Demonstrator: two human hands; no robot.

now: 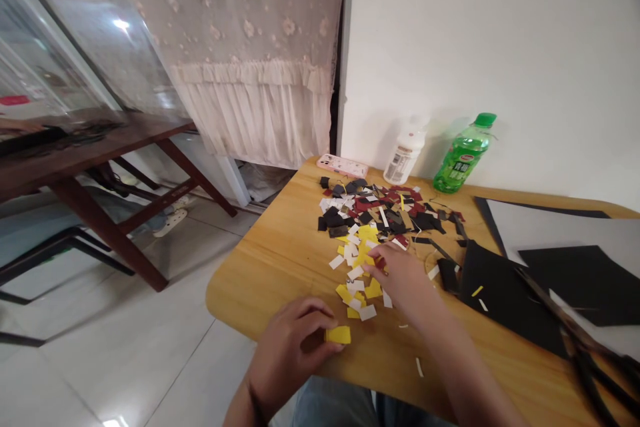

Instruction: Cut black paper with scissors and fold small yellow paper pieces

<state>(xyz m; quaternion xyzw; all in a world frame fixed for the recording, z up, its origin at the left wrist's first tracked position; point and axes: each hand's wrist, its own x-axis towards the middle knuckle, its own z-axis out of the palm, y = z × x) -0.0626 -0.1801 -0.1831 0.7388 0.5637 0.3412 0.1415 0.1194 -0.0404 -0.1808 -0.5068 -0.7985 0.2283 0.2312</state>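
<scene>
Near the front edge of the wooden table (pixel 270 247), my left hand (pixel 287 340) pinches a small stack of yellow paper pieces (pixel 339 334) between thumb and fingers. My right hand (pixel 400 273) reaches into a loose spread of yellow and white paper pieces (pixel 356 285), its thumb and fingertips close together at the right side of them. Whether a piece is between those fingertips I cannot make out. Just behind lies a heap of black, dark red, grey and brown paper pieces (pixel 380 203).
Scissors (pixel 565 327) lie at the right on black paper sheets (pixel 500 287) and a grey sheet (pixel 540 220). Along the wall stand a green-capped bottle (pixel 463 157) and a white bottle (pixel 404 157), beside a pink phone (pixel 343 165). At left, another person sits by a dark table (pixel 100 147).
</scene>
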